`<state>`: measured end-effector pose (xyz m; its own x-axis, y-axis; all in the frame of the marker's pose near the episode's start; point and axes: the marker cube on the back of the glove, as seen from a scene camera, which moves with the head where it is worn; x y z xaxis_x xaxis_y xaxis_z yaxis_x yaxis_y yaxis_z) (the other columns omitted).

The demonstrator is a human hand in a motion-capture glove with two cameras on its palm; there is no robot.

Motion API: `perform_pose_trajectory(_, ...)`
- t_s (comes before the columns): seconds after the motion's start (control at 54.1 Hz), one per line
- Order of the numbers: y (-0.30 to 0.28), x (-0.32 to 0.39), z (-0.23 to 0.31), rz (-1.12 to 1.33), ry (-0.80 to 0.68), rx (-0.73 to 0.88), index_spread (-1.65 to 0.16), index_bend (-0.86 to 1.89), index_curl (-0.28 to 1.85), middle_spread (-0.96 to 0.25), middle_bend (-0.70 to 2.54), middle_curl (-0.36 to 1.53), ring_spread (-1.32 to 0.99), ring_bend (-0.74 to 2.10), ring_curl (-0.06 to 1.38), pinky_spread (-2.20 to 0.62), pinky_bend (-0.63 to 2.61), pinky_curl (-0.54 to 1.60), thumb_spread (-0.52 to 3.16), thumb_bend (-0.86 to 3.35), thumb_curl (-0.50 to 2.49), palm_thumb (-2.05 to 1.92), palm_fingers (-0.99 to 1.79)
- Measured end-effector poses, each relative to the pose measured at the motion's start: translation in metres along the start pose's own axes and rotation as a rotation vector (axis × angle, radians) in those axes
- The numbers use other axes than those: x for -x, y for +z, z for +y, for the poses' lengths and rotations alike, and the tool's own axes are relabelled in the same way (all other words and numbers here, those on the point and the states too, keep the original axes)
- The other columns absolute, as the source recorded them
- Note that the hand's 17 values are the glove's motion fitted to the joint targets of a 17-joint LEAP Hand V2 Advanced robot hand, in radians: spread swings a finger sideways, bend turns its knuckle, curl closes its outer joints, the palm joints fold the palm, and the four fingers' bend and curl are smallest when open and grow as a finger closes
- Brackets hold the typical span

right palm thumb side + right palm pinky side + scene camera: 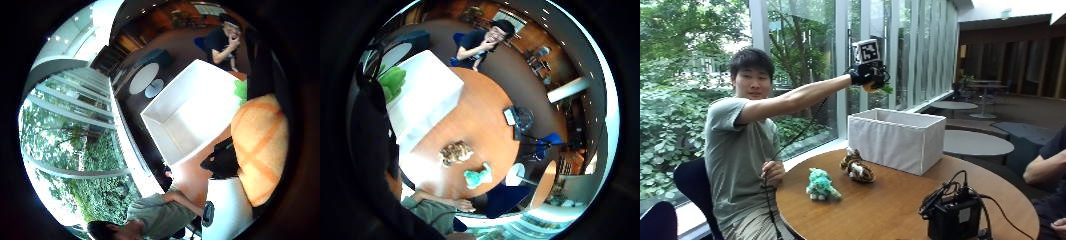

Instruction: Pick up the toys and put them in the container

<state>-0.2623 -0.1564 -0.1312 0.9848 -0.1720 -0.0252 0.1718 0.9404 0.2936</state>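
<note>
We hold the right hand raised high above the box, our fingers curled round an orange toy; the thumb-side palm view shows that toy as a plump orange cushion-like shape with paler stripes, close against the palm. A bit of green also shows at the fingers in the little-finger view, though we cannot tell what it belongs to. The white box sits well below the fingers, open at the top and apparently bare inside. Two more toys lie on the surface far below and nearer our body: a teal toy and a striped brown toy, just beside each other. All three look soft, light and squashy, so we judge they will not slip or break. Taking each round its body seems best.
</note>
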Motion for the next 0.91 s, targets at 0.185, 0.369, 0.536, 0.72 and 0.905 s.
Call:
perform_pose_trajectory(0.185,0.041,0.109,-0.022,-0.010,-0.185,0.019,-0.42,0.56,0.87,-0.30,0.89,0.86,-0.36,1.40,0.66,-0.39,1.27,0.56,0.44,0.12,0.97,0.67,0.85)
perform_pose_trajectory(0.369,0.080,0.175,-0.034,-0.255,-0.175,0.080,-0.42,0.46,0.94,-0.30,0.82,0.89,-0.35,1.40,0.67,-0.38,1.32,0.57,0.46,0.09,1.01,0.65,0.70)
perform_pose_trajectory(0.536,0.084,0.190,-0.035,-0.385,-0.265,0.111,-0.40,0.27,0.94,-0.28,0.22,0.73,-0.35,1.45,0.67,-0.37,1.54,0.59,0.65,0.08,1.00,0.63,0.26)
perform_pose_trajectory(0.72,0.089,0.183,-0.052,-0.354,-0.127,0.111,-0.32,0.06,0.69,-0.19,0.17,0.64,-0.19,0.98,0.52,-0.21,1.37,0.50,1.10,-0.05,0.78,0.27,-0.40)
perform_pose_trajectory(0.905,0.084,0.147,-0.038,-0.174,-0.116,0.222,-0.28,0.07,0.52,-0.11,0.13,0.53,-0.09,0.71,0.39,-0.08,1.18,0.41,1.28,-0.03,0.62,0.15,-0.32)
